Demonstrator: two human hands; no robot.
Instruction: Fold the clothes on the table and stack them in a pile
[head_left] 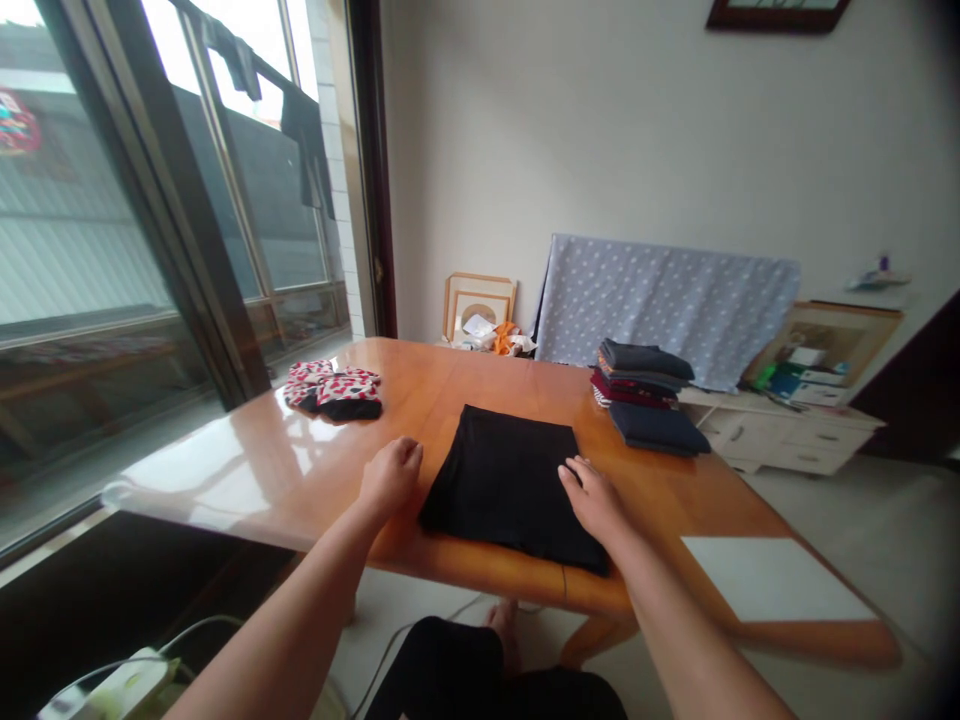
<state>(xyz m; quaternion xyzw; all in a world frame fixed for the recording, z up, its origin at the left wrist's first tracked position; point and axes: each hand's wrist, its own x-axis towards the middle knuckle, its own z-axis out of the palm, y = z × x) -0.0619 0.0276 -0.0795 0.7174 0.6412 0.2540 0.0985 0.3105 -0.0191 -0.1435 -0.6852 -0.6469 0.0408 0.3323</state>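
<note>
A black folded garment [517, 485] lies flat on the wooden table [465, 375] in front of me; its exact kind does not show. Just left of it, my left hand [391, 475] hovers with its fingers curled in, apart from the cloth, and nothing shows in it. My right hand [594, 497] is at the garment's right edge, thumb and fingers apart, the fingertips seeming to touch the fabric. Whether they press on it I cannot tell.
Folded dark clothes [645, 375] stand stacked at the back right, a navy folded piece [660, 428] before them. Patterned red-and-white clothing [334, 388] lies at the back left. A white sheet [776, 578] lies near the right corner. Glass windows [247, 190] flank the left.
</note>
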